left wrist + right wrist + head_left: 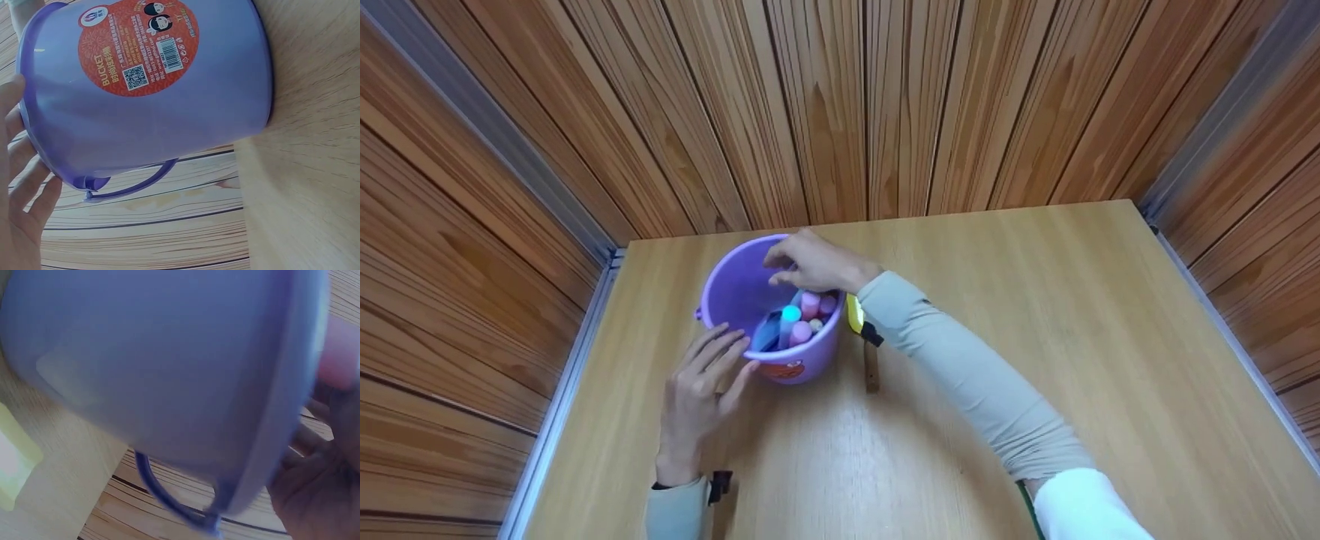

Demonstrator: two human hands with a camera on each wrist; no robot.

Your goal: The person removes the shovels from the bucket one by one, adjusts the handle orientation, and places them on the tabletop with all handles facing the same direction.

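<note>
A purple bucket (735,281) stands on the wooden table, with several pink-capped items (801,332), a teal-capped one (790,313) and a dark blue thing (766,334) inside it. My left hand (703,382) touches the rim at the near left with spread, fairly straight fingers. Over the far right rim reaches my right hand (821,262), its fingers loosely bent above the contents; nothing shows between its fingertips. In the right wrist view a pink thing (337,354) appears beside that hand, past the rim; whether the hand touches it I cannot tell.
A yellow object (855,313) lies beside the bucket on the right, partly behind my right forearm. A narrow brown strip (871,369) sits just in front of it. Wood-panelled walls (840,112) enclose the table (1035,300) at the back and sides.
</note>
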